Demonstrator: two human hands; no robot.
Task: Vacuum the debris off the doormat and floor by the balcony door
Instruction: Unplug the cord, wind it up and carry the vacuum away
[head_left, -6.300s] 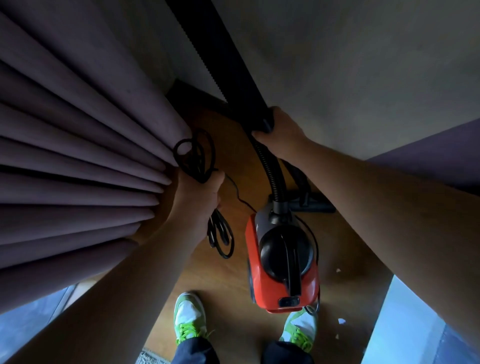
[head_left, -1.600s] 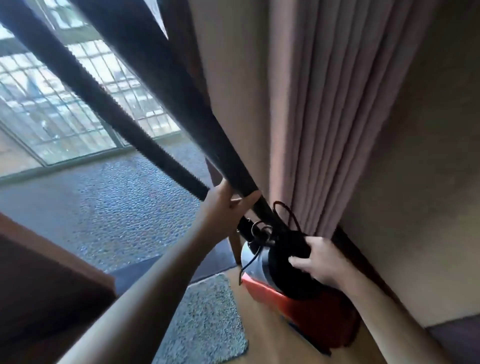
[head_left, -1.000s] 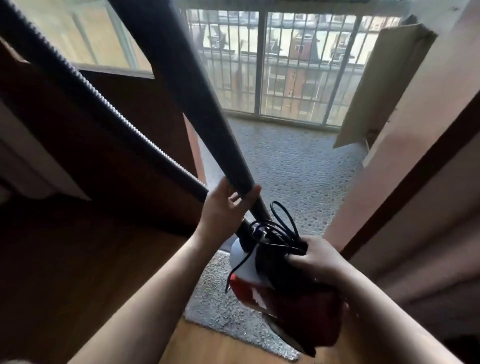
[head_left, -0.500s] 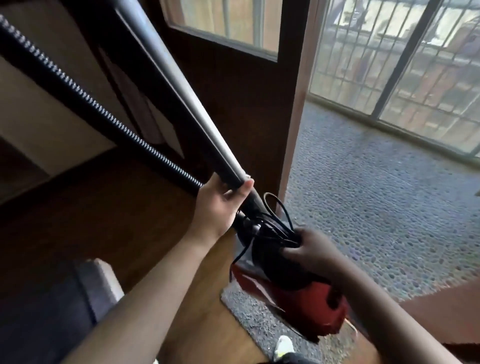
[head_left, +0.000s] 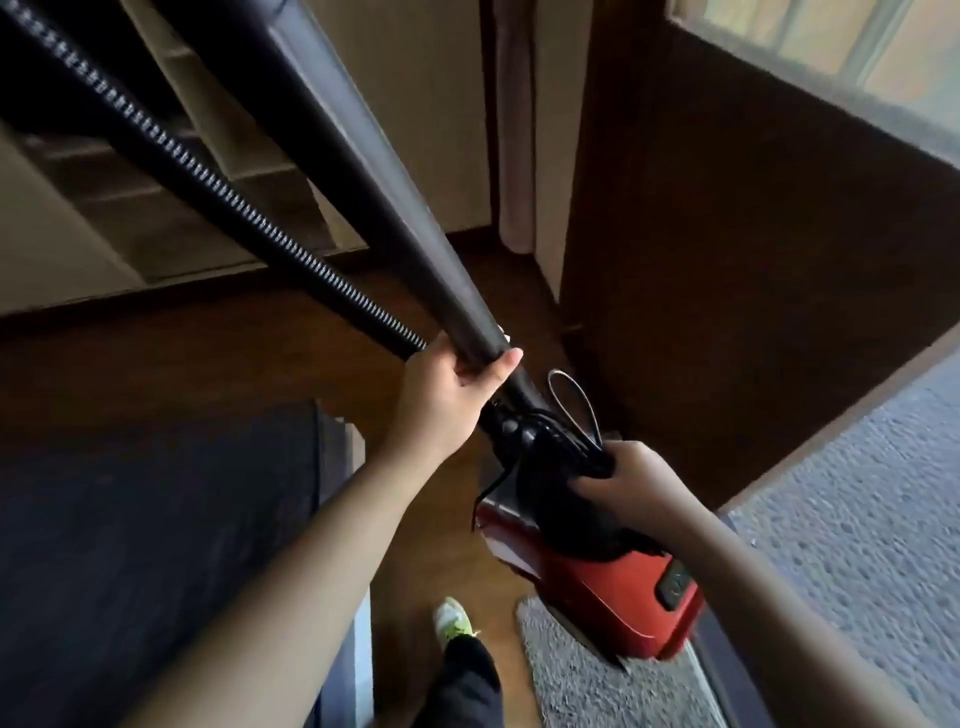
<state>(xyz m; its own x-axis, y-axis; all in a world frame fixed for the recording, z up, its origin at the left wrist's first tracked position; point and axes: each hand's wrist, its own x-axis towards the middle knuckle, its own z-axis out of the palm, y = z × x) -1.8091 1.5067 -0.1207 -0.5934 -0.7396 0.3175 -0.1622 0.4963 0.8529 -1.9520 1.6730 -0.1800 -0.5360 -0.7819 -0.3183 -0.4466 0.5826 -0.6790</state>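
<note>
Carrying the vacuum, not cleaning yet.

My left hand (head_left: 451, 391) has its fingers wrapped round the rigid wand (head_left: 363, 171); the ribbed hose (head_left: 208, 182) runs alongside it. My right hand (head_left: 631, 480) is clamped on the black top handle of the red vacuum (head_left: 613, 577) with the bundled cord (head_left: 571, 410) caught under the fingers, so the body hangs in the air above the doormat (head_left: 582, 675). The doormat lies on the wood floor (head_left: 208, 353) just inside the open balcony door (head_left: 727, 260), my shoe (head_left: 452, 621) beside it. Risks, as I judge them: the cord loop slipping free and snagging, or the raised wand hitting the door. No containers visible; can't make out debris on the doormat.
</note>
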